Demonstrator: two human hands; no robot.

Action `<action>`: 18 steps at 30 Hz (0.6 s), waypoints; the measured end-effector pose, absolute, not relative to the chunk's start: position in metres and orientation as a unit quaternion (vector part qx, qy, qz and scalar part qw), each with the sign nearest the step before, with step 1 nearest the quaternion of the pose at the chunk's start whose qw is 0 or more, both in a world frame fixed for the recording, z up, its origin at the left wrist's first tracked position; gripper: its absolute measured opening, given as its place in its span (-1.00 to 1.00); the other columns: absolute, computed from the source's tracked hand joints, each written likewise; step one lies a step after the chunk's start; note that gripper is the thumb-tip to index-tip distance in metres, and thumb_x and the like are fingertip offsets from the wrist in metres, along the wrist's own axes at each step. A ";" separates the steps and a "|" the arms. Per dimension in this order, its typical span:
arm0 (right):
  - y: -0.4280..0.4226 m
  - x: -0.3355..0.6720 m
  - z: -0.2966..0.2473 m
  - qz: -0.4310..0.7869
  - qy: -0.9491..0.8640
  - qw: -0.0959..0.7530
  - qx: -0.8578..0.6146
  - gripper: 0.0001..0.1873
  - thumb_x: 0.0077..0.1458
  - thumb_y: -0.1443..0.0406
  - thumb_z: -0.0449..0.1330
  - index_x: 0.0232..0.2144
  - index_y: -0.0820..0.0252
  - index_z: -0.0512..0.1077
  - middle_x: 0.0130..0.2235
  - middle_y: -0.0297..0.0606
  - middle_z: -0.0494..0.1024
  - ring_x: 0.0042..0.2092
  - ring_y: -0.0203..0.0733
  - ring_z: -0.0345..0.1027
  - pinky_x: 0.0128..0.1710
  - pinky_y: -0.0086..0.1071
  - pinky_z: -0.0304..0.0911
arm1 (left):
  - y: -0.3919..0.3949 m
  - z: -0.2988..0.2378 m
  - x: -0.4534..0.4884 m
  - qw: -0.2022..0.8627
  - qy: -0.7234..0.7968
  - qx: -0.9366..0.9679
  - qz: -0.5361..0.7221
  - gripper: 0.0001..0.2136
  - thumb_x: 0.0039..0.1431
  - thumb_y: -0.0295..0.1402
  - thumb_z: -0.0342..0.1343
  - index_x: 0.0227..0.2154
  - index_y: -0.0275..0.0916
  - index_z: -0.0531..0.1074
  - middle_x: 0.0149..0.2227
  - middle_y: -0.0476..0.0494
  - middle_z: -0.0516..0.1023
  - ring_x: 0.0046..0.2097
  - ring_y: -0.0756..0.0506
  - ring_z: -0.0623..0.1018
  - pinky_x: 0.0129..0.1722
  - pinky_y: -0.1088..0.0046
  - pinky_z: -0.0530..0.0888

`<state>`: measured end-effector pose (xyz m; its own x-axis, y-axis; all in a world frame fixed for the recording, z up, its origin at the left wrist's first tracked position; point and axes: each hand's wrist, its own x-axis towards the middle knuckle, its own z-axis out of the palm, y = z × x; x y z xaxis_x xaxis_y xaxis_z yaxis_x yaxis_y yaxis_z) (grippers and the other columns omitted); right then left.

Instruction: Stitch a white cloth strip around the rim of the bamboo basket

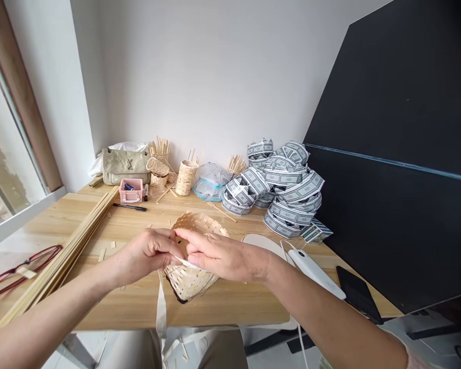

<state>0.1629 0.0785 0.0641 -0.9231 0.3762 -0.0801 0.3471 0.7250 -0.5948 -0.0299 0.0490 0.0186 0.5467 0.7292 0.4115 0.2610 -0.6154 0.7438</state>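
On the light wood surface (223, 312), near the middle, the left hand (148, 253) and right hand (223, 255) are together, clamped on the rim of a woven bamboo basket (190, 281) and a pale strip (161, 307). The basket seems light, springy and fragile, best held by its rim.
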 end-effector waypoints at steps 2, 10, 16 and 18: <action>0.079 0.162 0.063 0.310 -0.933 0.026 -0.183 -0.66 0.21 0.39 -0.10 0.05 0.29 0.10 -0.51 -0.47 0.16 -0.45 -0.35 0.05 -0.44 -0.46 -0.02 | 0.049 0.019 -0.031 0.289 0.299 0.831 0.370 -0.76 0.16 -0.32 0.03 -0.46 -0.33 0.54 -0.53 -0.08 0.42 -0.56 0.08 0.35 -0.56 0.63 0.29; 0.090 0.156 0.074 0.280 -0.913 0.036 -0.294 -0.61 -0.02 0.48 0.13 -0.09 0.21 0.38 -0.57 -0.52 0.23 -0.55 -0.43 0.05 -0.52 -0.51 -0.06 | 0.048 0.013 -0.038 0.140 0.306 0.882 0.331 -0.80 0.21 -0.41 -0.04 -0.23 -0.21 0.49 -0.38 -0.10 0.50 -0.34 -0.01 0.50 -0.35 0.58 0.36; 0.086 0.176 0.097 0.285 -0.870 0.074 -0.396 -0.81 -0.06 0.42 0.14 -0.31 0.22 0.40 -0.61 -0.53 0.16 -0.56 -0.43 0.01 -0.56 -0.53 -0.10 | 0.045 0.005 -0.044 0.109 0.308 0.882 0.339 -0.77 0.23 -0.38 -0.06 -0.18 -0.11 0.48 -0.39 -0.04 0.46 -0.35 0.04 0.49 -0.37 0.67 0.36; 0.080 0.193 0.103 0.325 -0.848 0.095 -0.408 -0.81 -0.05 0.38 0.13 -0.29 0.21 0.39 -0.61 -0.52 0.19 -0.54 -0.41 0.08 -0.55 -0.53 -0.05 | 0.047 -0.002 -0.051 0.089 0.317 0.872 0.361 -0.77 0.24 -0.38 -0.07 -0.16 -0.10 0.47 -0.40 -0.03 0.46 -0.37 0.05 0.49 -0.37 0.68 0.37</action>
<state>0.1926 0.0802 0.1030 -0.6487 0.7539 -0.1041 0.6308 0.4561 -0.6278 -0.0510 0.0470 -0.0021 0.5378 0.6181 0.5733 0.4897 -0.7826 0.3844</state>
